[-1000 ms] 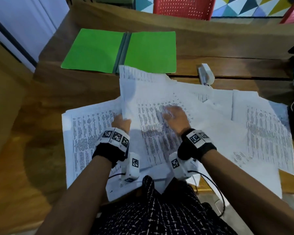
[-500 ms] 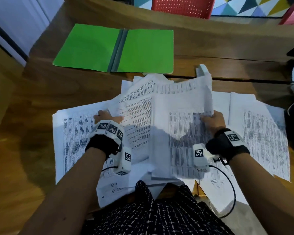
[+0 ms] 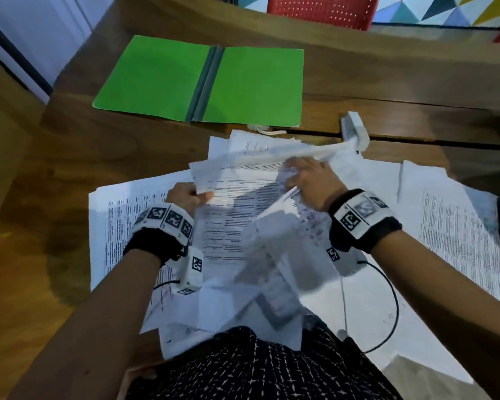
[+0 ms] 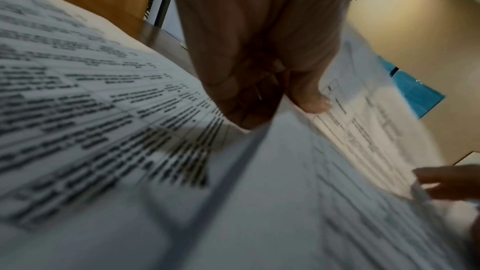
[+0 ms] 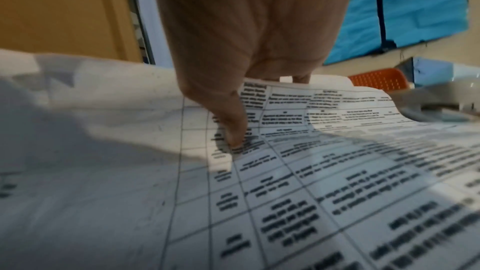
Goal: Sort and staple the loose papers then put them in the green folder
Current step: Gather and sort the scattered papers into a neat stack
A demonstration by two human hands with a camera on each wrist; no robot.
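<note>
Both hands are in a messy spread of thin white printed sheets (image 3: 459, 235) covering the near part of the brown wooden table (image 3: 70, 157): the left hand (image 3: 185, 197) pinches the left edge of a lifted, curling table-printed page (image 3: 237, 203), thumb on top, and the right hand (image 3: 312, 183) grips its crumpled right side. The flat matte green card folder (image 3: 162, 79) lies open at the far left, clear of the pile. The small white plastic stapler (image 3: 354, 128) sits at the far right, touching the papers' far edge.

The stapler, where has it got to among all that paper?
In the head view the white stapler lies on the wooden table, far right of centre, just beyond the right hand, right of the open green folder, its near end against the lifted papers.
</note>
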